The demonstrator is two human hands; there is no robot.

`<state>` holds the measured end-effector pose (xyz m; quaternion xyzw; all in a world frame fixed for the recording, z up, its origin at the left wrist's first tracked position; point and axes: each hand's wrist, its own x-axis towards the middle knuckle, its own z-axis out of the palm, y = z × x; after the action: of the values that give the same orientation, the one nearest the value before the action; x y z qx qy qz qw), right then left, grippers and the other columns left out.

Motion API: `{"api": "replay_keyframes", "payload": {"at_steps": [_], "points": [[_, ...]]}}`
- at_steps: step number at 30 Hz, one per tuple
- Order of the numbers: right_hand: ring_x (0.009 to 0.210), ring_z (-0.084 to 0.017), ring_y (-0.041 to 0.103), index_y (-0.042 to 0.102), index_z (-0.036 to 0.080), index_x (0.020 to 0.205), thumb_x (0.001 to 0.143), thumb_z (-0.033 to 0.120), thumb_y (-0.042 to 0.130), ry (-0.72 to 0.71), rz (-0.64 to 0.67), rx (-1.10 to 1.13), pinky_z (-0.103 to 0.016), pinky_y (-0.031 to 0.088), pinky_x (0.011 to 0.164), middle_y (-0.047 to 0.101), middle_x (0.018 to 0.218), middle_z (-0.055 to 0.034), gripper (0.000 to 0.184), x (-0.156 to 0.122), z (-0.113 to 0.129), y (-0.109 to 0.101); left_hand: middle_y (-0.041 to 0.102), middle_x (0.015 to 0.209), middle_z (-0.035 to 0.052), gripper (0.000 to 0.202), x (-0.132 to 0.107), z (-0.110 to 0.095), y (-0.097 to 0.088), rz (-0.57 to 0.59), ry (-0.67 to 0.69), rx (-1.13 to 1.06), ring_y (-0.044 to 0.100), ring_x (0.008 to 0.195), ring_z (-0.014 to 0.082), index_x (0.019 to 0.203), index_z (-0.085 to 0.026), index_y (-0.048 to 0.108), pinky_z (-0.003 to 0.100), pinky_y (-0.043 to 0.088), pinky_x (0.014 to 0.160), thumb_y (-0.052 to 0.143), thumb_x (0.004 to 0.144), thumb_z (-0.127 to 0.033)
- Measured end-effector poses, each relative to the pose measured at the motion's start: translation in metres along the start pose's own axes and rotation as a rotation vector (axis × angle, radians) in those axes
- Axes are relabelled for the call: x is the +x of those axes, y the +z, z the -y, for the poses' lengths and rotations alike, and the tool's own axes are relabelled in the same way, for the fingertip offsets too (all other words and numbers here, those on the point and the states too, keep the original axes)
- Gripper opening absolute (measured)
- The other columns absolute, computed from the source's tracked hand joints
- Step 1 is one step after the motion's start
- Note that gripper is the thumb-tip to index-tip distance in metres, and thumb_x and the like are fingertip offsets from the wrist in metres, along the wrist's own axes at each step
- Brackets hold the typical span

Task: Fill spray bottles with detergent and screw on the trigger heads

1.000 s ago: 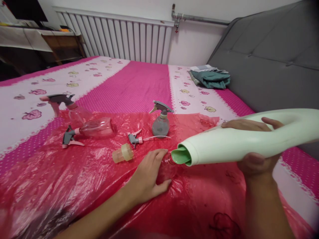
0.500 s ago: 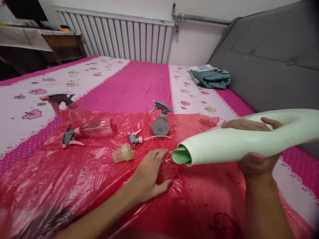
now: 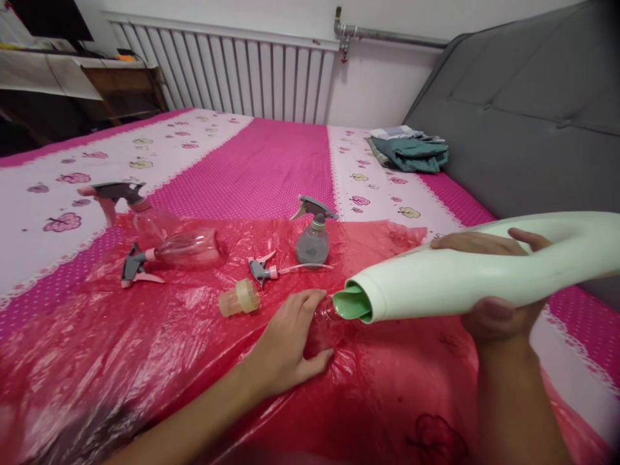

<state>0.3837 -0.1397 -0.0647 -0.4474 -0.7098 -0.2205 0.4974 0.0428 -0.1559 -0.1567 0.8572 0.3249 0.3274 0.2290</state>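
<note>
My left hand (image 3: 293,339) is wrapped round a clear pinkish spray bottle (image 3: 325,332) with its top off, standing on red plastic sheeting. A large pale green detergent jug (image 3: 421,284) lies tilted sideways in my right hand (image 3: 498,310), whose fingers grip its body. The jug's green spout (image 3: 352,302) rests at the open bottle neck. Beyond the bottle lies a loose pink-and-grey spray head (image 3: 262,270) with its tube. A yellowish translucent measuring cap (image 3: 239,297) is on its side left of my left hand.
A small grey spray bottle (image 3: 312,242) stands behind. To the left, one pink spray bottle (image 3: 186,248) lies down and another (image 3: 150,219) stands. Red plastic sheeting (image 3: 169,342) covers the near bed. Folded clothes (image 3: 409,150) sit by the grey headboard (image 3: 523,97).
</note>
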Motion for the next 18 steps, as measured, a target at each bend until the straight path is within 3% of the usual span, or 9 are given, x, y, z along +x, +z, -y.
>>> {"api": "replay_keyframes", "payload": {"at_steps": [18], "points": [[0.091,-0.033,0.083,0.081,0.025,0.095,0.1,0.094,0.029,-0.006,-0.016,0.015,-0.056,0.039,0.117,0.085,0.084,-0.0028,0.087,0.0012,0.0022,0.0002,0.062,0.156,0.0175,0.09,0.0012,-0.0017,-0.0021,0.011,0.004,0.025,0.067,0.14,0.039,0.169,-0.031,0.029,0.064,0.064,0.117,0.081,0.095,-0.029]]}}
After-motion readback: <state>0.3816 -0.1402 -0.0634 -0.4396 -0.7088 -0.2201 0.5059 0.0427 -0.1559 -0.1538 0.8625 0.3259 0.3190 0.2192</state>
